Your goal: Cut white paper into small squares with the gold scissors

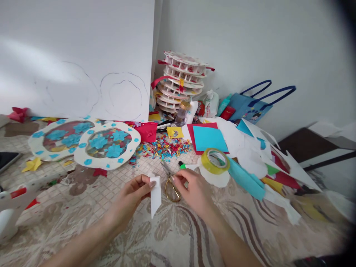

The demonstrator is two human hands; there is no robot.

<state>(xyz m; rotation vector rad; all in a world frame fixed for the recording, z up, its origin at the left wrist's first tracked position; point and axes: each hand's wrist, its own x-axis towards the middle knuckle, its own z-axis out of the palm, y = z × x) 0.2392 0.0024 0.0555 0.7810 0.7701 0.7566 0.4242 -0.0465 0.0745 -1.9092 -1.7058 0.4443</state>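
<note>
Scissors point(169, 173) with gold handles are just below the centre of the frame, blades pointing to the upper left. The right hand point(196, 189) is at their pivot, its grip narrow; whether it holds them or only touches them, I cannot tell. Just left of them, the left hand point(137, 190) has its grip closed on a folded white paper strip point(156, 198), the lower end hanging free. Paper confetti point(169, 146) is strewn above the scissors on a patterned cloth point(172, 233). A roll of clear yellowish tape point(209, 165) sits right of centre, and a glue gun point(16, 198) is at the lower left edge.
</note>
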